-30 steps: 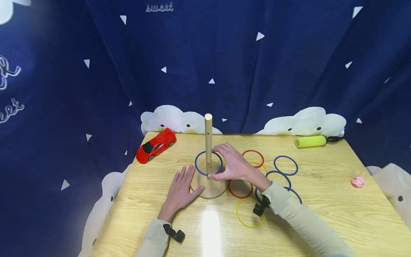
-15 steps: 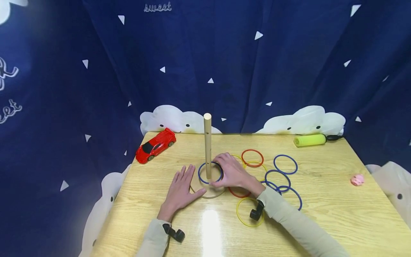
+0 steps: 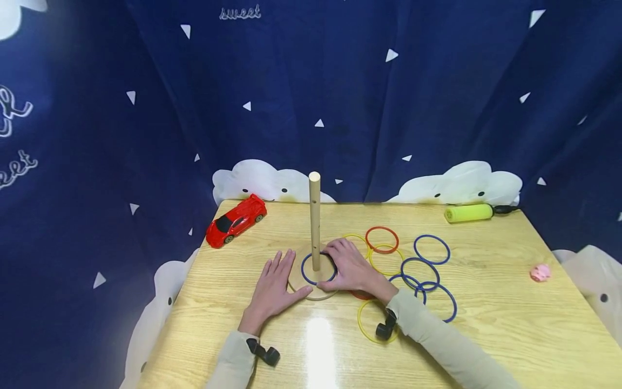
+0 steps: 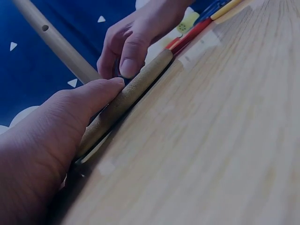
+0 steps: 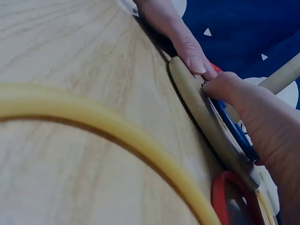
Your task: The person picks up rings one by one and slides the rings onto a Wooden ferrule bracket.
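Observation:
A wooden peg (image 3: 315,216) rises from a round wooden base (image 3: 297,273) in the middle of the table. My right hand (image 3: 352,267) holds a blue ring (image 3: 302,268) between thumb and fingers. The ring encircles the peg low down, at or just above the base; its right side is partly hidden by the hand. In the right wrist view, the blue ring (image 5: 239,133) lies close along the base's top. My left hand (image 3: 274,286) rests with straight fingers at the base's left edge, its thumb (image 4: 101,93) reaching over the rim.
Several blue rings (image 3: 432,249), yellow rings and red rings (image 3: 382,228) lie to the right, some overlapping. A yellow ring (image 3: 360,319) is under my right wrist. A red toy car (image 3: 237,219), a yellow-green cylinder (image 3: 468,213) and a pink toy (image 3: 540,273) sit farther off.
My right hand has lowered the blue ring down the peg, from above the base to about its surface. My left hand stays at the base's edge.

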